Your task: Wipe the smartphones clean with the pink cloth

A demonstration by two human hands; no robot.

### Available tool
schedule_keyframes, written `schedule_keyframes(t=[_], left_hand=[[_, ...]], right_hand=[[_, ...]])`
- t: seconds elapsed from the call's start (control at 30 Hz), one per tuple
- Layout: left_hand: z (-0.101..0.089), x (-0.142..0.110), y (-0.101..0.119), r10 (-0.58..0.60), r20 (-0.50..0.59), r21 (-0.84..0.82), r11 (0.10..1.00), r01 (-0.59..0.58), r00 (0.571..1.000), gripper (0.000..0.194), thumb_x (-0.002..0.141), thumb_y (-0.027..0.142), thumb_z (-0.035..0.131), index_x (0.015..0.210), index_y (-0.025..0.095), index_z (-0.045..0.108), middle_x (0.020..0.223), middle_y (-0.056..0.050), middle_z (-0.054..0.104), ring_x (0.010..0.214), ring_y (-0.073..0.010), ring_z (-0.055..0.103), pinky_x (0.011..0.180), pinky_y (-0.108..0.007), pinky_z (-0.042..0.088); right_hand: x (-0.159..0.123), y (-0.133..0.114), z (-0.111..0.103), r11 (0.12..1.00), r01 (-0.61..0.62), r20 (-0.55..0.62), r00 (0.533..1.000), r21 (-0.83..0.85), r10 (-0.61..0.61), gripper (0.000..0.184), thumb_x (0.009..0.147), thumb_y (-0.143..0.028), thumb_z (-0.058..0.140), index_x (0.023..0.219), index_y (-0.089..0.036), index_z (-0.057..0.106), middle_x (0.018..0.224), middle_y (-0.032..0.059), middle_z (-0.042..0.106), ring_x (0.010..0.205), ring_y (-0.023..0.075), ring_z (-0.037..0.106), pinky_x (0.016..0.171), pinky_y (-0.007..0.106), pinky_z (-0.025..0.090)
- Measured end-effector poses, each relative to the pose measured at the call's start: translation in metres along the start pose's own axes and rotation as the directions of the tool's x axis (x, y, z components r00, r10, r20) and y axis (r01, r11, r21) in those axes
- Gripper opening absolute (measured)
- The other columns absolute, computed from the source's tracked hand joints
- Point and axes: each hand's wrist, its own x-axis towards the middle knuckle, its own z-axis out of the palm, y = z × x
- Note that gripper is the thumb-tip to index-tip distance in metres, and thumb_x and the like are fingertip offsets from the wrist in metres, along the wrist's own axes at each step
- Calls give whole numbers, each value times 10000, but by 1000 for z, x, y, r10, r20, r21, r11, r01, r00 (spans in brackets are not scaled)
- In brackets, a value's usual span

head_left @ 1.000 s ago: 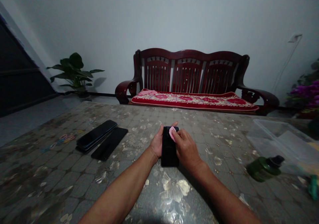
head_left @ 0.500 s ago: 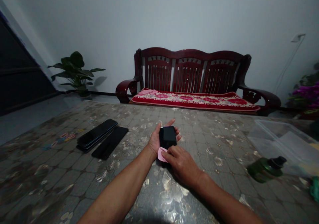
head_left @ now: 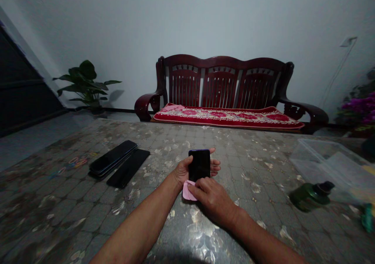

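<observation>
My left hand (head_left: 184,169) holds a black phone (head_left: 199,164) above the patterned table, fingers wrapped behind it and showing at its right edge. The phone's dark face tilts toward me. My right hand (head_left: 211,198) pinches a small pink cloth (head_left: 187,191) against the phone's near end. Both forearms reach in from the bottom of the view.
Two more dark phones (head_left: 113,162) (head_left: 128,173) lie side by side to the left, with coloured rubber bands (head_left: 75,162) beyond them. A green bottle (head_left: 310,196) lies on its side at the right, beside a clear plastic box (head_left: 328,166). A wooden bench (head_left: 225,96) stands behind the table (head_left: 58,201).
My right hand drew the pink cloth from the phone's far end down to its near end. My left hand lifted and tilted the phone up toward me.
</observation>
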Motion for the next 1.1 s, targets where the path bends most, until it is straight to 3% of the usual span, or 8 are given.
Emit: schedule_keyframes(t=[0.17,0.33,0.43,0.6,0.87,1.1], left_hand=[[-3,-4,-5,-28,-49,-38,999,26,998,803,724,475,800,1377,77,556,1096,-162,732,1065,-310,685,1060,-449,392],[-10,8,1,60,-95,-29,998,-63,994,651,773,470,744,1267,60,631,958,-134,739,949,-289,706,1019,-451,440],[-17,16,6,120,-153,-60,990,-131,981,618,791,463,737,1256,67,640,950,-132,744,945,-276,713,1019,-436,460],[-26,26,12,120,-268,-89,985,-149,956,555,852,479,673,1240,83,643,930,-135,751,924,-283,727,968,-441,504],[-21,34,15,106,-336,-169,971,-171,936,566,904,559,596,1213,88,657,909,-141,740,915,-279,725,952,-443,522],[-13,30,21,166,-369,-176,954,-243,915,673,912,644,550,1234,62,649,908,-159,743,951,-294,721,994,-472,507]], right_hand=[[-1,-3,-3,998,41,50,998,-37,-39,196,1031,-212,493,1164,-165,629,856,48,605,745,187,484,636,326,338],[-1,0,-11,997,68,5,998,-21,-68,213,1031,-206,456,1154,-159,623,844,55,604,742,184,498,650,322,369],[0,9,-16,999,9,-76,997,-31,-12,252,1010,-177,449,1207,-148,603,885,80,615,770,196,520,659,322,398],[-2,30,-12,990,-115,-192,976,-76,99,370,949,-88,463,1289,-164,590,935,96,625,822,204,545,702,314,451],[6,41,6,936,-254,-146,964,-243,223,325,981,-111,510,1288,-145,609,884,81,614,785,204,534,677,309,447],[10,25,12,974,-172,-75,984,-150,162,377,980,-113,506,1351,-139,564,926,94,620,815,207,551,692,309,465]])
